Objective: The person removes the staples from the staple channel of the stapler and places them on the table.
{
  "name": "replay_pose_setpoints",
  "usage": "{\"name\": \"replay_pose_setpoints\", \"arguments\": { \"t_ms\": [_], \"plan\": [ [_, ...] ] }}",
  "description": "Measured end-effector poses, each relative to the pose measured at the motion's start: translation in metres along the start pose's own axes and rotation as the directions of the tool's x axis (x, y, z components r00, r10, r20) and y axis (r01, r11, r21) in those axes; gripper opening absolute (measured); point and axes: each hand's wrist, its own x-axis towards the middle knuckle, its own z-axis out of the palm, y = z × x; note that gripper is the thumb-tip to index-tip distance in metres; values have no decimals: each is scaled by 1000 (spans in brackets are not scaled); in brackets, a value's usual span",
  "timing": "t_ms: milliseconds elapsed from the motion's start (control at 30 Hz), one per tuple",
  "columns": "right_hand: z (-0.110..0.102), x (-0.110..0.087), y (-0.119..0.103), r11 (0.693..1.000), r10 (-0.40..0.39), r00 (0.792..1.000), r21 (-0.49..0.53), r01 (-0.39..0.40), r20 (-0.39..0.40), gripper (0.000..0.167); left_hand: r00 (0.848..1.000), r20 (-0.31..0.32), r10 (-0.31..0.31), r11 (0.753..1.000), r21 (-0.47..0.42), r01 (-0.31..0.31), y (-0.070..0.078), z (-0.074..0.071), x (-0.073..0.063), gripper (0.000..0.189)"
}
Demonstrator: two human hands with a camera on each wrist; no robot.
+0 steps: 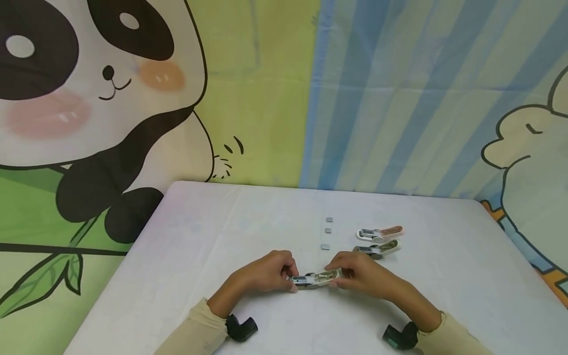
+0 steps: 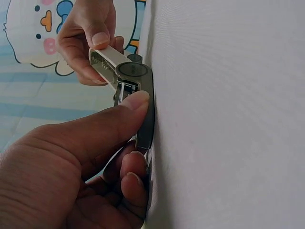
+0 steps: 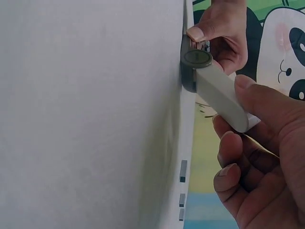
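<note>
A stapler (image 1: 315, 279) with its cover swung wide open lies between both hands, low over the white table. My left hand (image 1: 266, 272) pinches the dark base near its front end, thumb pressing on top beside the metal staple channel (image 2: 125, 88). At the other end, my right hand (image 1: 366, 273) grips the pale cover (image 3: 219, 93) between thumb and fingers. The round pivot (image 2: 133, 69) shows between the two hands. In the left wrist view, the base stands right at the tabletop.
Two more opened staplers, one with an orange cover (image 1: 392, 230) and one olive (image 1: 389, 245), lie to the right. Small grey staple strips (image 1: 325, 247) sit in a column beyond the hands. Printed cloth (image 1: 266, 98) hangs behind the white table (image 1: 177, 296).
</note>
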Motion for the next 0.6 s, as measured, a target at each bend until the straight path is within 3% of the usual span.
{"name": "replay_pose_setpoints", "arguments": {
  "t_ms": [300, 600],
  "plan": [
    [5, -3, -1, 999, 14, 999, -35, -15, -32, 25, 1000, -22, 1, 999, 34, 0, 3, 2, -2, 16],
    [-1, -12, -2, 997, 76, 997, -17, -77, -26, 24, 999, -31, 26, 996, 87, -23, 7, 6, 7, 15]
  ]
}}
